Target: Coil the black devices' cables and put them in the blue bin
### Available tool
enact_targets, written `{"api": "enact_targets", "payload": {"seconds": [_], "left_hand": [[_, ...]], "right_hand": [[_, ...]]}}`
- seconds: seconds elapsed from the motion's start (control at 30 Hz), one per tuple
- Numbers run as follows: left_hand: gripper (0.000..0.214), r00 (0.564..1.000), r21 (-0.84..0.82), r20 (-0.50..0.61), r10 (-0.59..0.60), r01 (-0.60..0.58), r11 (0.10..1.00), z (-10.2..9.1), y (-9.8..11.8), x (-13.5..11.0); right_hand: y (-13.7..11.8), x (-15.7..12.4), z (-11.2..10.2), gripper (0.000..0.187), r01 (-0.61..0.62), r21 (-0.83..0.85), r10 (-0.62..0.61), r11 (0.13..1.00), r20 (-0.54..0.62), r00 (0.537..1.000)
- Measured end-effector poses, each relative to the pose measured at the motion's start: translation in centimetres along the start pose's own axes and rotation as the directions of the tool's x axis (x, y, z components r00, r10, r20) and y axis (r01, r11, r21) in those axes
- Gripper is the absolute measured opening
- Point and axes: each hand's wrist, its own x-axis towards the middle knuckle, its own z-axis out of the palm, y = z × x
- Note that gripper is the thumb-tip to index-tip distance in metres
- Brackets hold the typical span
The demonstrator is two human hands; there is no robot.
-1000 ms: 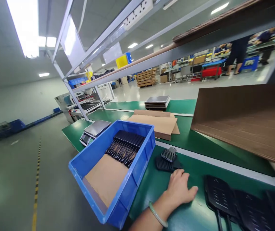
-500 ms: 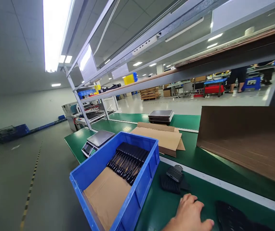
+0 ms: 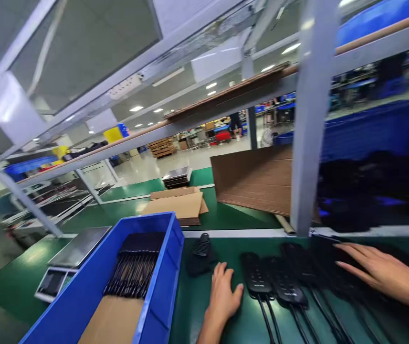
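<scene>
My left hand (image 3: 223,295) lies flat and open on the green bench top (image 3: 218,320), fingers pointing away, just left of a row of black flat devices with cables (image 3: 279,286). My right hand (image 3: 379,273) reaches in from the right, fingers stretched out over the far end of that row; it is blurred and holds nothing I can see. A small black ribbed part (image 3: 201,246) lies just beyond my left fingertips. To the left stands a blue bin (image 3: 161,286) with a row of black cabled parts (image 3: 134,267) on a brown cardboard sheet.
A metal scale (image 3: 71,253) sits left of the bin. Flat cardboard pieces (image 3: 183,205) and a large upright cardboard sheet (image 3: 257,179) lie behind. A grey frame post (image 3: 306,143) rises mid-right, with another blue bin of dark parts (image 3: 376,186) behind it. People stand far back.
The view has swung right and down. My right hand has come into view over the black devices. My left hand stays flat on the bench beside them.
</scene>
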Motion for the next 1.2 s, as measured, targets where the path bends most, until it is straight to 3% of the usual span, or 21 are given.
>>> {"api": "enact_targets", "payload": {"seconds": [0.1,0.3,0.47,0.6,0.67,0.73,0.77,0.87,0.93,1.0,1.1,1.17,1.2], "left_hand": [[0.047,0.999,0.040,0.030,0.012,-0.013,0.999,0.1,0.0,0.0],[0.049,0.999,0.062,0.036,0.028,-0.030,0.998,0.3,-0.2,-0.1],[0.048,0.999,0.044,0.034,0.019,-0.021,0.999,0.1,-0.4,-0.1],[0.038,0.997,-0.125,-0.076,0.022,-0.031,0.992,0.3,0.5,0.0],[0.037,0.992,-0.286,-0.125,0.017,-0.053,0.957,0.6,1.5,-0.1],[0.042,0.998,-0.517,-0.057,-0.005,-0.025,0.856,1.1,2.6,-0.5],[0.047,0.999,-0.647,0.034,-0.026,0.042,0.761,1.4,3.1,-0.8],[0.058,0.929,-0.865,0.362,-0.081,0.367,0.342,2.0,4.3,-1.7],[0.052,0.891,-0.878,0.441,-0.107,0.453,0.155,2.1,5.0,-2.1],[0.042,0.910,-0.905,0.392,-0.134,0.408,0.124,2.0,5.4,-2.2],[0.040,0.946,-0.927,0.283,-0.158,0.312,0.206,1.8,5.7,-2.1],[0.042,0.958,-0.925,0.223,-0.179,0.266,0.273,1.8,5.7,-2.1],[0.043,0.964,-0.918,0.192,-0.185,0.243,0.314,1.8,5.7,-2.1]], "right_hand": [[0.5,-1.1,-0.1,0.057,-0.050,0.003,0.049,0.999,0.207,0.977],[0.1,-0.8,0.2,0.045,-0.074,0.005,0.073,0.997,0.109,0.991],[-1.1,-0.7,-1.0,0.036,-0.084,0.019,0.085,0.996,-0.043,0.995],[-3.9,-1.9,-1.7,0.034,-0.063,0.048,0.070,0.997,-0.168,0.983],[-6.3,-3.2,-1.4,0.031,0.042,0.092,-0.023,0.995,-0.200,0.979],[-9.2,-4.7,-0.7,0.027,0.239,0.147,-0.199,0.960,-0.242,0.950],[-10.7,-5.4,-0.4,0.028,0.342,0.173,-0.293,0.924,-0.254,0.922],[-14.3,-6.8,0.7,0.038,0.563,0.252,-0.531,0.787,-0.187,0.826],[-15.6,-7.1,1.5,0.042,0.607,0.297,-0.593,0.737,-0.145,0.792],[-16.0,-7.3,2.4,0.037,0.534,0.320,-0.511,0.783,-0.160,0.845],[-15.8,-7.6,3.7,0.029,0.175,0.444,-0.133,0.879,-0.125,0.983],[-15.6,-7.9,4.5,0.037,-0.087,0.580,0.082,0.810,0.036,0.996],[-15.6,-8.2,4.9,0.041,-0.184,0.636,0.127,0.749,0.135,0.983]]}}
